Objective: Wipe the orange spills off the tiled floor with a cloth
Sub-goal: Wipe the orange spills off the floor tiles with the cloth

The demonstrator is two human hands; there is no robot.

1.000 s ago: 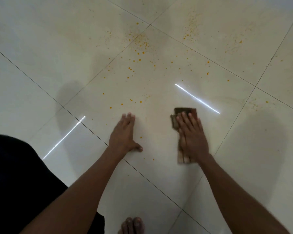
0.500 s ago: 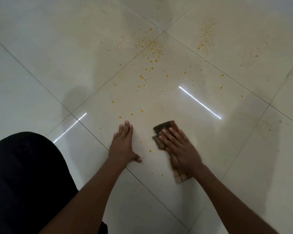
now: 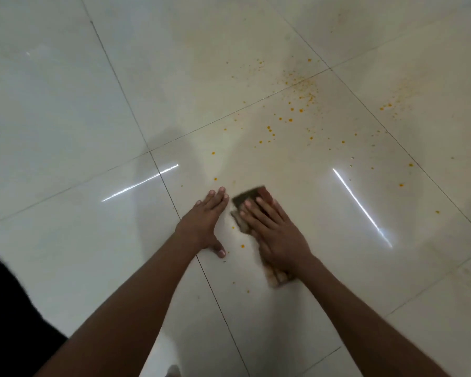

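Observation:
A brown folded cloth [image 3: 245, 198] lies flat on the glossy cream tiled floor [image 3: 65, 110]. My right hand [image 3: 275, 229] presses down on it with fingers spread, covering most of it. My left hand [image 3: 206, 217] rests flat on the floor just left of the cloth, palm down and holding nothing. Orange spill drops [image 3: 299, 96] scatter over the tiles beyond both hands, densest near a grout crossing at the upper right. A few drops [image 3: 242, 245] lie between my two hands and near my right wrist.
Dark clothing [image 3: 8, 322] fills the lower left corner. Two bright light reflections [image 3: 362, 208] streak the floor on either side of my hands. More faint orange specks [image 3: 389, 105] lie far right.
My right hand has slid the cloth left, closer to my left hand. The view has swung so the spill cluster now sits to the upper right. My left hand stays planted.

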